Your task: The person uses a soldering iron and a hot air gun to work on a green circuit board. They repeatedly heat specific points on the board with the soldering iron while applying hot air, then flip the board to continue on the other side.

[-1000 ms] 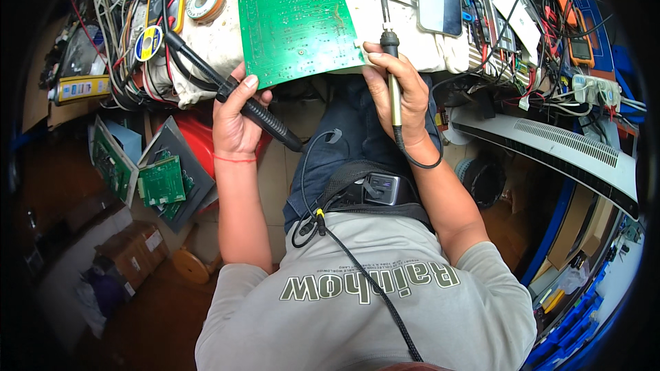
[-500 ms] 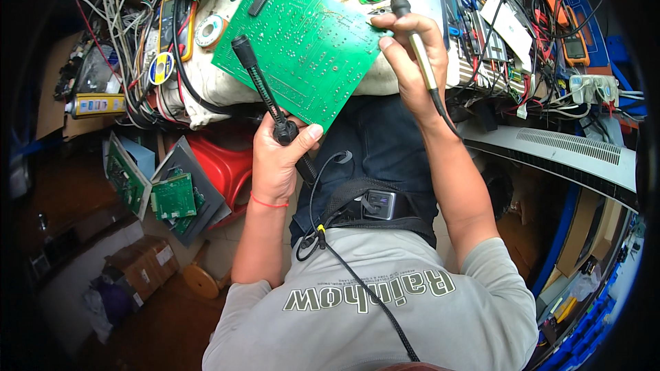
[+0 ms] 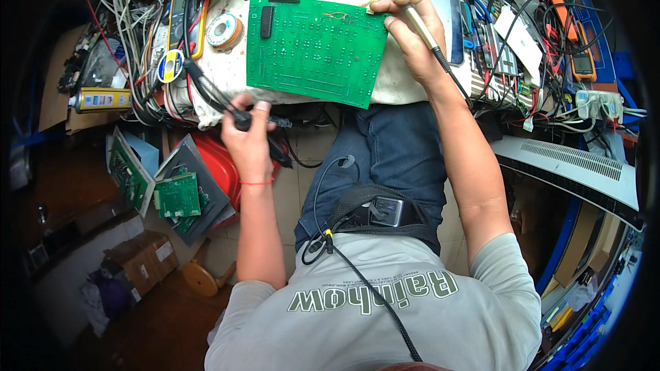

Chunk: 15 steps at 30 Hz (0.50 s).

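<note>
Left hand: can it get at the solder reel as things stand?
Probably yes: the solder reel sits uncovered on the white cloth, left of the green board. The left hand holds a black tool, though, which may need setting down first.

Pale floor tiles (image 3: 289,196) show beside a red plastic stool (image 3: 217,156).

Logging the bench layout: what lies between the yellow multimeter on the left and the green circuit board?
In the head view, a round white-faced spool sits on the white cloth between the multimeter and the circuit board.
</note>
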Motion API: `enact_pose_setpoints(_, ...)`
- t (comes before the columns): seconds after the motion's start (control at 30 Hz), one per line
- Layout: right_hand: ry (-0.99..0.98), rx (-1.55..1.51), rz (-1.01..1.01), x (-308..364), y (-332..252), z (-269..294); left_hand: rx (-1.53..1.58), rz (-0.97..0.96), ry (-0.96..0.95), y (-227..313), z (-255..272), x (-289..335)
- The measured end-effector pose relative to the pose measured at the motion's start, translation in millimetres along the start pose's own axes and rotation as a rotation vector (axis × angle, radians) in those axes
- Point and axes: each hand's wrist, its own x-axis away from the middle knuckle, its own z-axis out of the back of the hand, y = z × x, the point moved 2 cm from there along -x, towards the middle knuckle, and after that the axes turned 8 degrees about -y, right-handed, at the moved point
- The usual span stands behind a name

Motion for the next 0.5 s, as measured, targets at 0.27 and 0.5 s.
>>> enact_pose_setpoints(0.27, 0.031, -0.045, 0.01, -2, -3, -1, -0.206, -0.115, -0.119, 15, 12, -59)
enact_pose_setpoints(0.5, 0.071, -0.018, -0.085, -7, -9, 4, 0.099, -0.025, -0.206, 12, 20, -51)
